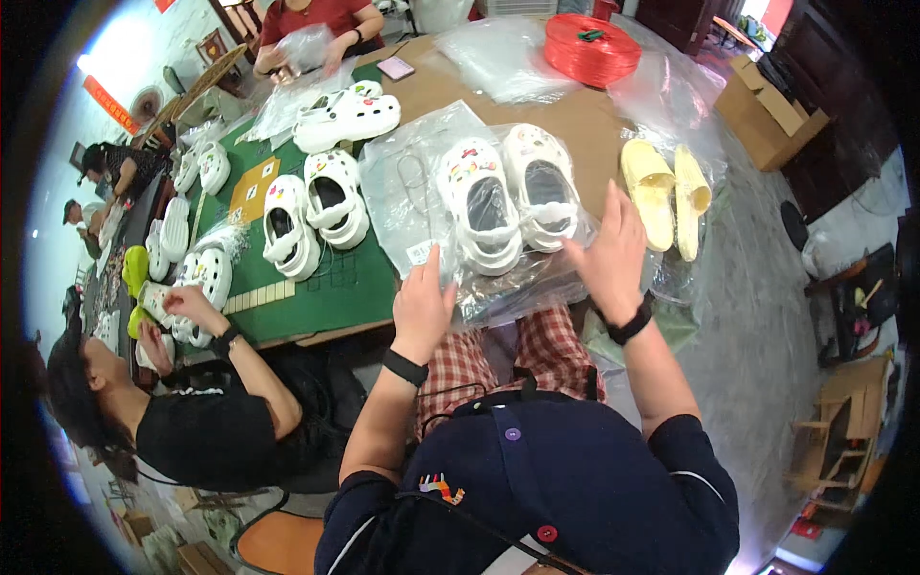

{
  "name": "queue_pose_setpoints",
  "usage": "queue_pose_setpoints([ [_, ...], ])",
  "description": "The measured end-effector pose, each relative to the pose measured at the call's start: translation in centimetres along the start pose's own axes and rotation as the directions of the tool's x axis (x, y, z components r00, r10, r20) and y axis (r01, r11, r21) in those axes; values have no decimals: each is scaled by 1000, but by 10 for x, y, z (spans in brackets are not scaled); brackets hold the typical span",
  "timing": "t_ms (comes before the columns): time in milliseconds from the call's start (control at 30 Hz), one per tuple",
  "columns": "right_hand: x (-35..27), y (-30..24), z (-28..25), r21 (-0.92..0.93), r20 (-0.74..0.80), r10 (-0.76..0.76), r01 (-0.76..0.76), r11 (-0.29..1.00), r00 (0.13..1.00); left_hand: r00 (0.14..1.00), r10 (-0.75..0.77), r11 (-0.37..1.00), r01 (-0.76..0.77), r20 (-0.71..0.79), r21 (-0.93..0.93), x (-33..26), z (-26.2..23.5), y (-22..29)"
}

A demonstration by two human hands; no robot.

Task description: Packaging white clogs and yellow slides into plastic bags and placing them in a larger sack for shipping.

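A pair of white clogs with colourful charms, the left clog (481,206) and the right clog (542,187), lies side by side on the table in front of me. Clear plastic bag film (393,158) spreads under and around them, with a small white label (421,252) on it. My left hand (422,307) rests at the bag's near left edge, fingers stretched forward beside the label. Beside the right clog, my right hand (610,254) is open, its fingers spread and thumb toward the heel. Whether either palm touches the film is hard to see.
Yellow slippers (652,192) lie to the right on plastic. Red twine (592,50) and clear bags (503,57) sit at the back. More white clogs (335,196) stand on the green mat (359,278). One co-worker (206,422) sits at left; another (316,29) works across the table.
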State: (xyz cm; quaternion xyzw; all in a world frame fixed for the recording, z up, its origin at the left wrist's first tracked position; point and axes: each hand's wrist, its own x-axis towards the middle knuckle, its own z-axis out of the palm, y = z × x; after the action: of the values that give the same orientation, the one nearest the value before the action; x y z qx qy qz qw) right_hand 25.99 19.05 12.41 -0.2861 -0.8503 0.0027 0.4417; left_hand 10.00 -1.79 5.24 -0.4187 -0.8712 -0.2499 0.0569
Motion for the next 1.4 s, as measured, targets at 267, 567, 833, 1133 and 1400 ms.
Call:
queue_pose_setpoints([
  [267, -74, 93, 49, 127, 360, 235, -297, 946, 903, 997, 73, 997, -74, 38, 26, -17, 2, -34],
  [567, -106, 102, 40, 246, 396, 267, -382, 891, 878, 993, 78, 997, -78, 88, -10, -30, 7, -35],
  [833, -89, 84, 30, 247, 489, 311, -472, 846, 815, 986, 131, 990, -134, -108, -30, -9, -6, 10],
  [1133, -65, -10, 14, 481, 349, -330, 135, 867, 877, 980, -190, 982, 190, 56, 7, 9, 9, 9],
  [1400, -86, -32, 76, 457, 461, -487, 273, 847, 742, 957, -230, 964, 249, 175, -90, -29, 28, -9],
])
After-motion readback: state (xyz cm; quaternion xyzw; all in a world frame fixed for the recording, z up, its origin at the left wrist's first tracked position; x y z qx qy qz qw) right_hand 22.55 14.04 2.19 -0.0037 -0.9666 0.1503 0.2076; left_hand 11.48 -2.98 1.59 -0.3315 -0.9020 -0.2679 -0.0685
